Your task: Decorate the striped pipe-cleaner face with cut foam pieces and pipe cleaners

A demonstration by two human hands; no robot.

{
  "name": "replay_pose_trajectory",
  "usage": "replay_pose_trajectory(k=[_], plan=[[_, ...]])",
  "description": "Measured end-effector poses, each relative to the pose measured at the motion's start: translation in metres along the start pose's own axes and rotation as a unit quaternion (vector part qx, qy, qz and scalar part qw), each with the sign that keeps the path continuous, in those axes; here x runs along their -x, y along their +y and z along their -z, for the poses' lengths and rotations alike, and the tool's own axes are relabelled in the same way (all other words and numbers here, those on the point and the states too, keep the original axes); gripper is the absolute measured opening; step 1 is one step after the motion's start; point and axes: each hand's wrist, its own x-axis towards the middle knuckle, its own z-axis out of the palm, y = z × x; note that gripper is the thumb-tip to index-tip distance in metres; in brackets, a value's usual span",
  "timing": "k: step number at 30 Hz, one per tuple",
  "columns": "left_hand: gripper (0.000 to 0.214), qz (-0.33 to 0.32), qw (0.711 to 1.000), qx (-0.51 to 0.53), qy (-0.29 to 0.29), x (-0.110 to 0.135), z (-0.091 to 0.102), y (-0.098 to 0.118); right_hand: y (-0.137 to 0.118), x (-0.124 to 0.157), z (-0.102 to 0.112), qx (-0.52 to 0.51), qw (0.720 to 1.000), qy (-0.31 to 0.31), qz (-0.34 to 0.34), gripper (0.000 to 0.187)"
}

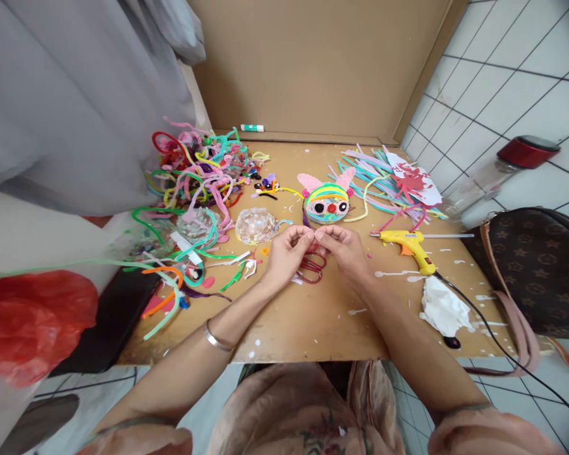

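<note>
Near the middle of the table my left hand [289, 249] and my right hand [340, 248] meet, thumbs and forefingers pinched almost tip to tip. Whatever sits between the fingertips is too small to make out. Just below the fingers lies a looped dark red cord [313, 273], partly covered by the hands; I cannot tell whether it runs up into them. Right behind the hands stands a round craft animal face [328, 203], with pink ears, button-like eyes, a red nose and yellow and turquoise bands. A clear dish of small beads [256, 225] is left of my left hand.
A tangled heap of pipe cleaners [203, 164] fills the back left. More straight pipe cleaners [367, 180] lie at the back right. A yellow glue gun [410, 246], crumpled white tissue [446, 309], a brown handbag [535, 272], a bottle [497, 167] and a glue stick [252, 128] surround the work.
</note>
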Motion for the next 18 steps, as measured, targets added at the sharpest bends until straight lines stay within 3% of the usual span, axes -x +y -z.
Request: replay_pose_trajectory(k=[11, 18], plan=[[0.031, -0.014, 0.999, -0.032, -0.003, 0.0010, 0.0020, -0.0030, -0.0031, 0.0014, -0.0027, 0.009, 1.000, -0.008, 0.020, 0.028], [0.045, 0.053, 0.998, -0.004, -0.021, 0.0009, 0.0022, 0.0041, 0.0025, 0.0049, -0.0023, 0.123, 0.983, 0.020, 0.137, 0.018]])
